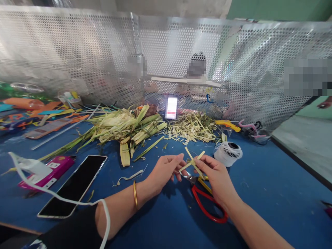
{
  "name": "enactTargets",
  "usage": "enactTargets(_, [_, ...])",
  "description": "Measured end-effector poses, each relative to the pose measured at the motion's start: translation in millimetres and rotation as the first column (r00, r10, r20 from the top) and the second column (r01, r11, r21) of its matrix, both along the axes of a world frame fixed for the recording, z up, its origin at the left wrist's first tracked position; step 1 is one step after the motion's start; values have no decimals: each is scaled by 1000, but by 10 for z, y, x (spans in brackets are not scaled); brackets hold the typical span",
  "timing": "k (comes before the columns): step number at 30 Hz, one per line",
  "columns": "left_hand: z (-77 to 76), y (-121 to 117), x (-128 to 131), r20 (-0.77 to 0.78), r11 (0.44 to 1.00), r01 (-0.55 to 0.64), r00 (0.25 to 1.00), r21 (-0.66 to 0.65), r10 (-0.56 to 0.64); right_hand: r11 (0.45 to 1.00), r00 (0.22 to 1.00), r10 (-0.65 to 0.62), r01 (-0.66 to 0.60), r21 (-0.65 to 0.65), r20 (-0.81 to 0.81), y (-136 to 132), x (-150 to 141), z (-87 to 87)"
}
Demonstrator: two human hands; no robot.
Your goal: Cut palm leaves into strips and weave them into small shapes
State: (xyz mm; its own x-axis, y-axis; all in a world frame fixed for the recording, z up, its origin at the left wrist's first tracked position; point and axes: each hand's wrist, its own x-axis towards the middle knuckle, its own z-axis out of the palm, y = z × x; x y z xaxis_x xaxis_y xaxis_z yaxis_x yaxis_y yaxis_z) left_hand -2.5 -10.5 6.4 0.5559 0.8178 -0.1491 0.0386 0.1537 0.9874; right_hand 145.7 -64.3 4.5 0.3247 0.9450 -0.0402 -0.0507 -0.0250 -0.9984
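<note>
Between thumb and fingers of my right hand (pixel 214 174) is a small cross of pale green leaf strips (pixel 192 162), pinched closed at its right side. My left hand (pixel 166 169) is just left of it, fingers loosely curled and thumb apart. Its fingertips are close to the lower left strip end; whether they touch is unclear. Below the hands are scissors with red handles (pixel 207 209) and a yellow part, partly hidden by my right hand. A spool of white thread (pixel 227 154) stands just beyond my right hand.
Leaf stalks (pixel 119 124) and cut leaf scraps (pixel 194 128) are heaped at the back, before a perforated metal screen (pixel 103 52). To the left are a black-screened phone (pixel 75 185), a magenta power strip (pixel 61 166) and a white cable (pixel 70 200) crossing my left arm. A yellow-handled tool (pixel 228 124) lies back right.
</note>
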Motion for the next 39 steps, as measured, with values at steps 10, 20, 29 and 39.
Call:
enactTargets(10, [-45,5,3,-73,998,8,997,58,-4,997,997,51,-54,50,64,2,21,-34])
enactTargets(20, [-5,-2,-3,-51,998,54,997,29,-52,993,990,115,-116,12,77,-28,-30,-55])
enactTargets(29, [-15,-18,-3,-68,993,114,991,-31,-116,996,990,67,-73,42,126,-22,-12,-25])
enactTargets(39, [19,-50,-16,-47,987,152,987,-48,-154,996,973,53,-68,62,223,2,34,-50])
